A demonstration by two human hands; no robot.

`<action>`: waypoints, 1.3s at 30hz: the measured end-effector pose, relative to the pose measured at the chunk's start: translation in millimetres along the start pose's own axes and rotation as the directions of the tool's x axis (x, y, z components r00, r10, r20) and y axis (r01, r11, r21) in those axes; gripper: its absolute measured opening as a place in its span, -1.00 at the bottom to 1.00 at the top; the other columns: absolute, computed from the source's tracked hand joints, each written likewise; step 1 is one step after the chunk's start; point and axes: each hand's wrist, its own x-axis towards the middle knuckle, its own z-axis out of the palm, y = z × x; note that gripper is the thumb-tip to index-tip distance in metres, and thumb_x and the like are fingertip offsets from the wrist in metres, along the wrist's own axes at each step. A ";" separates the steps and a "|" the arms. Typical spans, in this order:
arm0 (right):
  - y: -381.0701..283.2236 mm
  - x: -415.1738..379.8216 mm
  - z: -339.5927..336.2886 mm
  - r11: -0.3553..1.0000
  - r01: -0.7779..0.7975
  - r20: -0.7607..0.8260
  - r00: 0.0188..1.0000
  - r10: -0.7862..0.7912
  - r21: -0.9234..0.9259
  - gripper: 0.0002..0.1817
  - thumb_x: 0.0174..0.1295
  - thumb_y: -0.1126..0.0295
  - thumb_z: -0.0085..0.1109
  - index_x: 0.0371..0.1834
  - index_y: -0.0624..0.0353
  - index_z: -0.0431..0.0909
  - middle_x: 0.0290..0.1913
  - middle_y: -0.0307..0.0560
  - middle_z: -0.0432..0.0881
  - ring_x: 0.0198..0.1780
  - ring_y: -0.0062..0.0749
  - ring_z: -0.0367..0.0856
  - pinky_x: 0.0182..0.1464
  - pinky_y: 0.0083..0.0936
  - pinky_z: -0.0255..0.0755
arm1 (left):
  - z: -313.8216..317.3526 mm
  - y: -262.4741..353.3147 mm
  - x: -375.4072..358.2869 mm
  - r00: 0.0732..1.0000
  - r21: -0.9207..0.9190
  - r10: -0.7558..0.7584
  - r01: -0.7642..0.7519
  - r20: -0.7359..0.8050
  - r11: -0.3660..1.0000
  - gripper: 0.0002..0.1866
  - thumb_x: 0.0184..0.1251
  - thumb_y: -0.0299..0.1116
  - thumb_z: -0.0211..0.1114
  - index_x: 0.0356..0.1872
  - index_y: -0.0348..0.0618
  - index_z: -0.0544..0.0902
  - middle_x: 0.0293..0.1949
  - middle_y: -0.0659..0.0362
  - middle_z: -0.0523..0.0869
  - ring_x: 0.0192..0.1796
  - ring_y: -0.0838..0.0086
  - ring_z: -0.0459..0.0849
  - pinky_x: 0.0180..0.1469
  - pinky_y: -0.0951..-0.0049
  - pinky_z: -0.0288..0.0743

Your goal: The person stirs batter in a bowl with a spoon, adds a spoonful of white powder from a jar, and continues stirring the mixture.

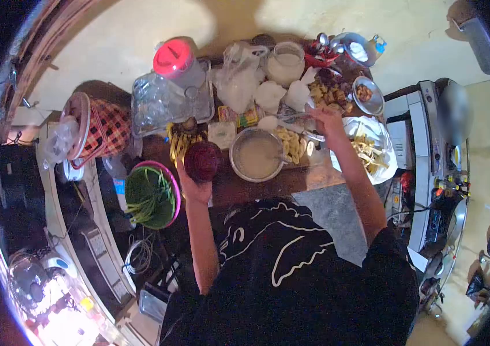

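My left hand [197, 187] is wrapped round a dark red, round bowl [203, 161], held at the front edge of the wooden table. Just right of it stands a metal pot [258, 179] of pale, creamy batter with a utensil handle at its right rim. My right hand [329, 122] is stretched over the table's right side, fingers apart and pointing left, with nothing visible in them. Below and left of that hand are peeled banana pieces [291, 144] and a shiny metal blade-like thing [313, 135]. Behind it lie brown fried pieces [331, 92].
A bunch of bananas [184, 141] lies beside the bowl. Behind are a glass tray [141, 101], a pink-lidded container [174, 57], plastic bags [236, 83] and a jar [285, 63]. At right are peels on white paper [380, 130] and a strainer [368, 95]. A green basket [151, 196] stands left.
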 end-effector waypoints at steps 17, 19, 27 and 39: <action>85.1 -80.4 33.7 0.540 0.643 0.436 0.765 -0.473 -0.543 -0.86 0.14 0.47 0.26 -0.23 0.21 0.66 -0.29 -0.10 0.73 -0.34 -0.44 0.68 -0.27 -0.51 0.54 | -2.3 -4.9 2.0 1.000 -0.043 0.005 -0.004 0.025 0.999 -0.40 0.39 0.16 -0.02 0.23 -0.08 0.41 0.14 0.12 0.56 0.19 0.25 0.52 0.25 0.14 0.39; 77.1 -82.3 33.6 0.606 0.561 0.338 0.826 -0.450 -0.564 -0.87 0.16 0.46 0.25 -0.23 0.20 0.66 -0.33 -0.14 0.71 -0.42 -0.55 0.61 -0.37 -0.57 0.47 | -0.4 -5.5 -1.4 1.000 -0.040 0.010 -0.010 0.006 0.999 -0.40 0.39 0.17 -0.03 0.23 -0.09 0.41 0.14 0.12 0.56 0.18 0.25 0.52 0.24 0.14 0.40; 38.3 -46.7 18.3 0.841 0.467 -0.146 0.844 -0.516 -0.274 -0.91 0.23 0.47 0.20 -0.42 0.19 0.58 -0.45 -0.37 0.57 -0.44 -0.77 0.38 -0.39 -0.71 0.27 | 6.4 -7.8 -7.7 0.995 -0.030 0.000 -0.003 -0.102 1.000 -0.40 0.40 0.16 -0.05 0.21 -0.10 0.43 0.13 0.10 0.56 0.18 0.24 0.52 0.25 0.13 0.39; -86.3 88.1 1.3 0.553 0.655 -0.157 0.562 -0.812 -0.516 -0.80 0.12 0.33 0.32 -0.52 0.21 0.56 -0.60 -0.23 0.56 -0.53 -0.55 0.48 -0.41 -0.57 0.35 | -8.2 -2.6 -2.3 0.998 -0.045 0.003 0.000 0.069 0.999 -0.42 0.42 0.14 -0.08 0.23 -0.09 0.41 0.14 0.13 0.55 0.19 0.23 0.51 0.25 0.11 0.38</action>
